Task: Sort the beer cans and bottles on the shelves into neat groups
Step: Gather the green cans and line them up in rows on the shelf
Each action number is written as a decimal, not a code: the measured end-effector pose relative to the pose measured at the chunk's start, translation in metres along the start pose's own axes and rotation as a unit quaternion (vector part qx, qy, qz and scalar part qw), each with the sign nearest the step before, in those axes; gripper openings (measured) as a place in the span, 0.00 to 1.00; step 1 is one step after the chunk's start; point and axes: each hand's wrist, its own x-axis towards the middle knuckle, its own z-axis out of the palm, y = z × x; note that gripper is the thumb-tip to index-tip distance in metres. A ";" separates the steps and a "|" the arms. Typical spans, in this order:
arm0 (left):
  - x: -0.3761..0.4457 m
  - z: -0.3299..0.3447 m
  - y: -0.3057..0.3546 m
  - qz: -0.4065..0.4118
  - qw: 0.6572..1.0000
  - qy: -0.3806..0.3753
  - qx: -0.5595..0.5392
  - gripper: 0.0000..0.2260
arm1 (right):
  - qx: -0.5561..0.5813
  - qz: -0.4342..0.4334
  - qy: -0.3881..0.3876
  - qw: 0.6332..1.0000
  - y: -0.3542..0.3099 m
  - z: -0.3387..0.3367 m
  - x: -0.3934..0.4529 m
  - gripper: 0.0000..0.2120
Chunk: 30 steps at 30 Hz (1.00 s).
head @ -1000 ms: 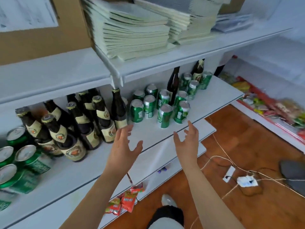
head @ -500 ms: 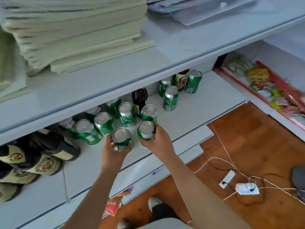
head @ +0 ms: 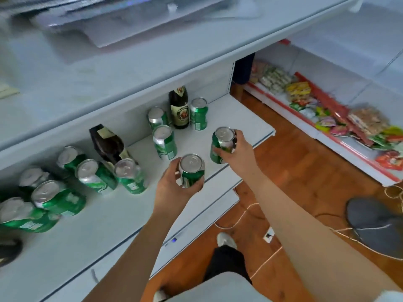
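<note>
My left hand (head: 172,188) grips a green beer can (head: 192,171) above the front of the white middle shelf (head: 244,118). My right hand (head: 237,151) grips a second green can (head: 222,144) further right, near the shelf's right end. Three green cans (head: 164,141) stand around a dark brown bottle (head: 179,107) at the back right. Another dark bottle (head: 106,142) stands behind a cluster of several green cans (head: 130,176) on the left. The upper shelf hides the bottles' necks.
The upper shelf (head: 152,62) overhangs the cans and carries flat blurred items. A low side shelf with snack packets (head: 327,114) runs along the right. White cables and a power strip (head: 269,235) lie on the wooden floor beside a grey slipper (head: 375,225).
Both hands went from open to gripping one green can each, then carried the cans to the right along the shelf. The view shifted right and closer.
</note>
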 end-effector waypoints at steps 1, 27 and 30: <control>0.014 0.015 0.004 -0.008 1.000 0.002 0.004 0.28 | -0.007 0.001 -0.007 1.000 0.013 -0.007 0.017 0.31; 0.170 0.056 0.055 -0.189 0.852 0.340 0.351 0.35 | -0.233 -0.307 -0.137 0.912 -0.028 0.007 0.192 0.30; 0.193 0.042 0.042 -0.255 0.857 0.248 0.372 0.44 | -0.298 -0.221 -0.247 0.895 -0.032 0.027 0.206 0.37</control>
